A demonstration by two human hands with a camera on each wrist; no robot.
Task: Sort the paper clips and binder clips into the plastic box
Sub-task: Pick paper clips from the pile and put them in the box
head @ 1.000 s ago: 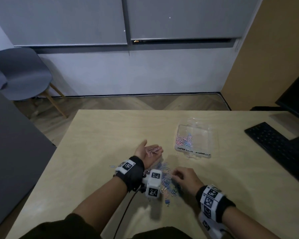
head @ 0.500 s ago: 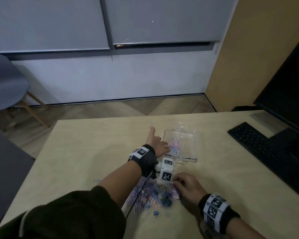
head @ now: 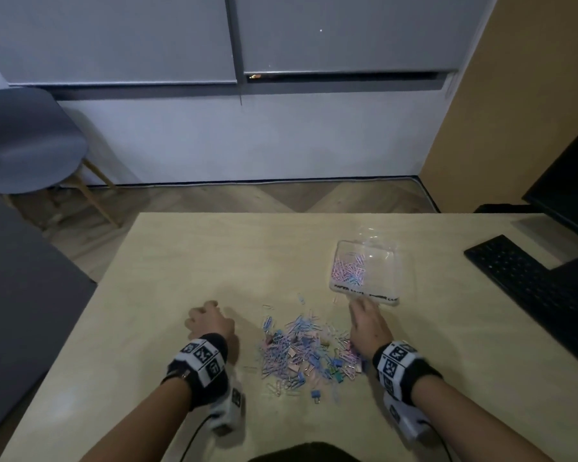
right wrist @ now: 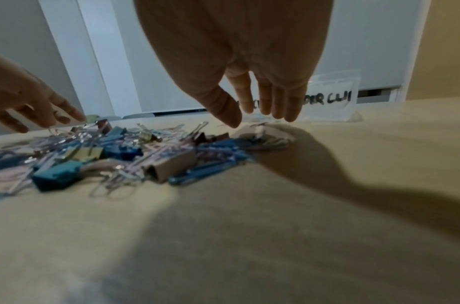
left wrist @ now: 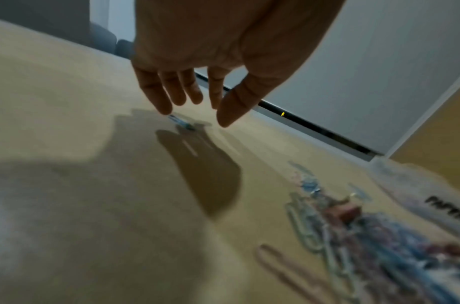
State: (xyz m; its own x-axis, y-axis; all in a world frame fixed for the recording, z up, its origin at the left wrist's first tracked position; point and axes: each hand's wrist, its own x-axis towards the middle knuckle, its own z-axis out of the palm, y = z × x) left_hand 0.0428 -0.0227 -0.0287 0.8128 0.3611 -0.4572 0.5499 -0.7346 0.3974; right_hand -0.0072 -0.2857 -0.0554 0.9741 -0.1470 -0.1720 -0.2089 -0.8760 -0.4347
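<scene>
I see my left hand [head: 210, 320] and right hand [head: 367, 325] both relaxed and empty above the desk [head: 181, 261], flanking the clip pile [head: 306, 348] near its front edge, the plastic box [head: 369, 278] just beyond.

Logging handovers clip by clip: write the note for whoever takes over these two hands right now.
Left hand: open, empty, fingertips over a stray blue paper clip left of the pile.
Right hand: open, empty, at the pile's right edge, near the box.
Mixed pile of paper and binder clips lies on the table.
Plastic box: paper clips in its left part; the right part looks empty.
Left: most paper clips, apparently all binder clips.
</scene>
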